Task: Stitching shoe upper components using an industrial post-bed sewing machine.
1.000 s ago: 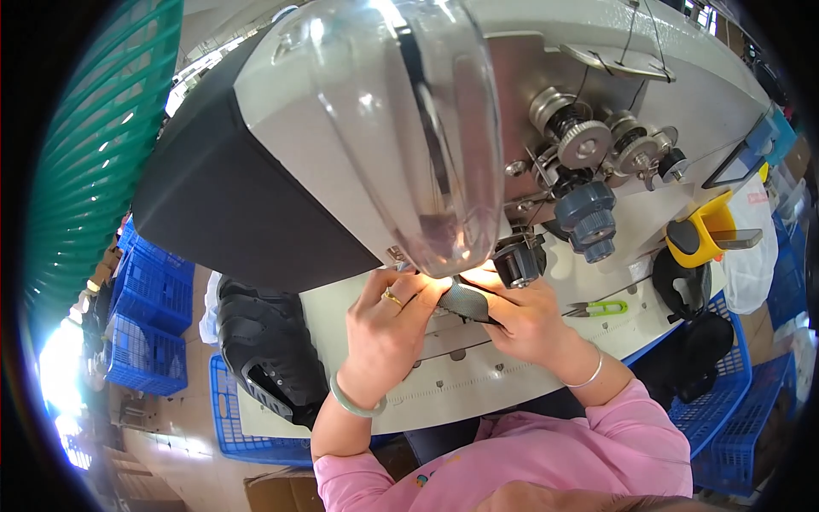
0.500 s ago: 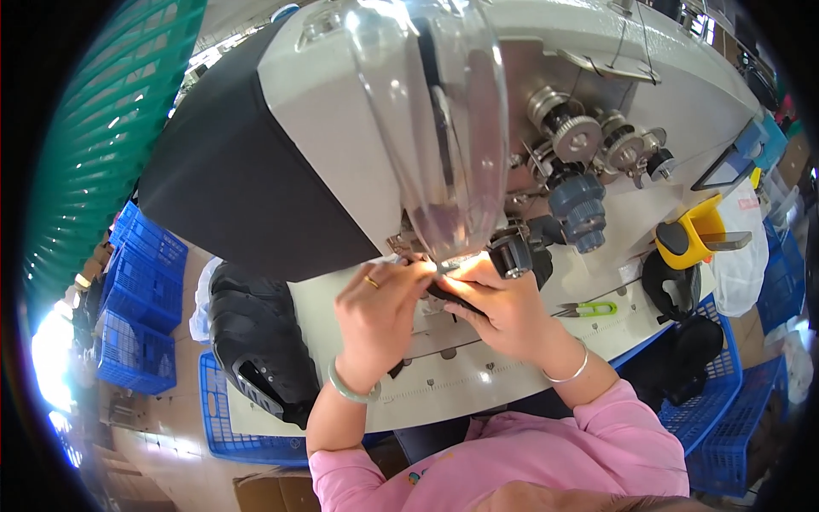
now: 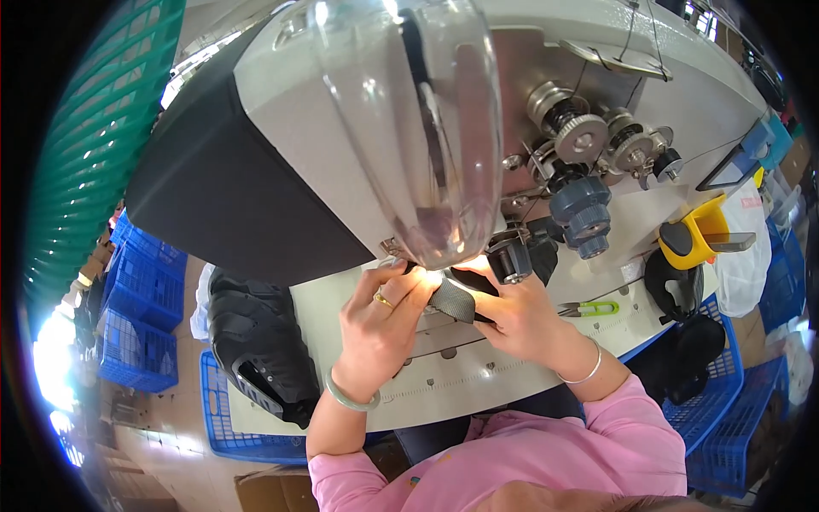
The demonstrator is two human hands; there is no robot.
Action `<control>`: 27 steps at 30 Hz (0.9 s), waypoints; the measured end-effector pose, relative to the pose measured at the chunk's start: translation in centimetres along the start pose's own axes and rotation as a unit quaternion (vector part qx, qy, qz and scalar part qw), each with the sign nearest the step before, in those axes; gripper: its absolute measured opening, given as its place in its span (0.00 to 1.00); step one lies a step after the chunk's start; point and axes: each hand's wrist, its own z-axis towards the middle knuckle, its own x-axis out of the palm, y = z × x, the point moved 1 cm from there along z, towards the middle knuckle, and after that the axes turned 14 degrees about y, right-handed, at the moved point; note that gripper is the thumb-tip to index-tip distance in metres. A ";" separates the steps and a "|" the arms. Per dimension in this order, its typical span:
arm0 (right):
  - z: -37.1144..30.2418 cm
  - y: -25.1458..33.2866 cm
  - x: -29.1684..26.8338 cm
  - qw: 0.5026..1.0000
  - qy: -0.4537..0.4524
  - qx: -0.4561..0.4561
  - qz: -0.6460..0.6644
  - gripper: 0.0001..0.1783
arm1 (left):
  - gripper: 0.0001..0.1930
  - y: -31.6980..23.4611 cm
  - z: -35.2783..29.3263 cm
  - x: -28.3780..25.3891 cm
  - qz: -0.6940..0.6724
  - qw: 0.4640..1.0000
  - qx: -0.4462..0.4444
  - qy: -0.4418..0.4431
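Observation:
A sewing machine [image 3: 307,111] with a clear plastic shield [image 3: 409,145] stands over a pale table. Below the shield, in the work light, a dark grey woven strap piece [image 3: 453,301] shows between my hands. My left hand [image 3: 382,314] pinches its left side with thumb and fingertips. On its right side, my right hand [image 3: 519,314] grips the strap, with some black material under the fingers. The needle area is hidden behind the shield and my fingertips.
Green-handled thread snips [image 3: 589,309] lie right of my right hand. Black moulded pieces [image 3: 256,341] are piled at the table's left end. A yellow holder [image 3: 704,235] stands at the right. Blue baskets [image 3: 217,427] sit below the table edges.
The strap piece has turned up so its grey woven face now shows between my hands. My right hand has shifted slightly right and down. Both hands keep their grip.

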 end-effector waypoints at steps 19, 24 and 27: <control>0.3 -0.1 0.0 1.000 -0.010 0.006 -0.012 0.20 | 0.18 -0.2 0.5 -0.1 -0.006 1.000 -0.013 0.011; 0.3 0.0 0.4 1.000 -0.010 0.011 -0.012 0.22 | 0.19 0.0 0.4 -0.2 0.001 1.000 -0.012 0.024; 0.3 0.1 0.4 1.000 -0.009 0.022 -0.020 0.22 | 0.17 0.0 0.8 -0.5 -0.007 0.999 -0.007 0.033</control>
